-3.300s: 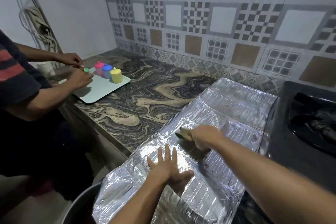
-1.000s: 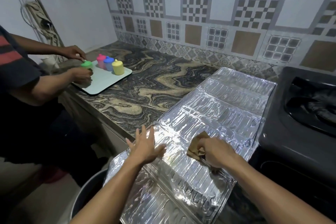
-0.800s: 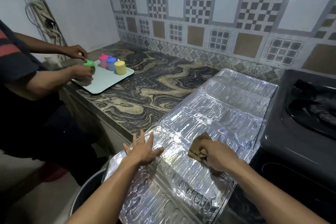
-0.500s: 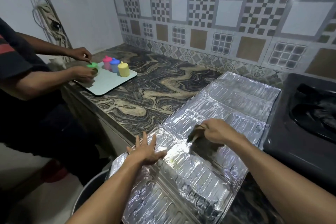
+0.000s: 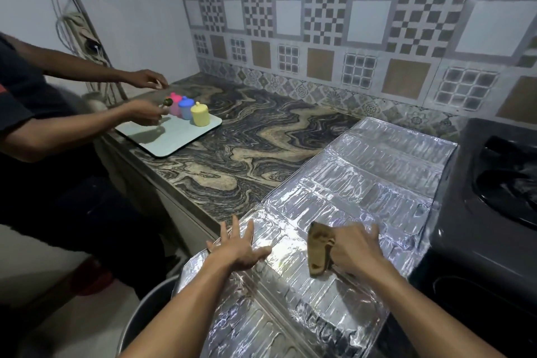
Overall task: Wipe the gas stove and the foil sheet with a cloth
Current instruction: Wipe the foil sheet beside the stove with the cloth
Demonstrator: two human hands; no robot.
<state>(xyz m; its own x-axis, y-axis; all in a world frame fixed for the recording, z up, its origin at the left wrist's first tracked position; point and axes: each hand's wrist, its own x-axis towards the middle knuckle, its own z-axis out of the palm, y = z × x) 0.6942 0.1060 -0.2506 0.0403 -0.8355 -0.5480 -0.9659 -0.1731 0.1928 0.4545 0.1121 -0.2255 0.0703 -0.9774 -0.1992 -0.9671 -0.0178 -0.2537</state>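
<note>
While the foil sheet [image 5: 363, 180] lay spread over the right part of the marbled counter [image 5: 247, 151], with its near end hanging past the counter's front edge, it was pinned near its left edge by the left hand [image 5: 239, 244], which was laid flat with the fingers spread and nothing grasped. A crumpled brown cloth [image 5: 318, 250] was gripped by the right hand [image 5: 353, 250], whose fingers were curled around it, and the cloth was pressed onto the foil just to the right of the left hand. The dark gas stove [image 5: 479, 212] was seen immediately to the right of the foil, its side touching or nearly touching the sheet's right edge; which of the two could not be told. A dark bucket [image 5: 139, 317] was seen on the floor below the overhanging foil. Further left on the counter, well apart from the foil, a pale tray [image 5: 171, 139] was set, and on it a pink cup [image 5: 175, 104], a blue cup [image 5: 186, 107] and a yellow cup [image 5: 200, 115] were lined up side by side. A small greenish object was held over the tray by a second person [image 5: 43, 125] in a dark shirt, standing at the left. The wall behind was covered with patterned tiles [image 5: 319, 23].
</note>
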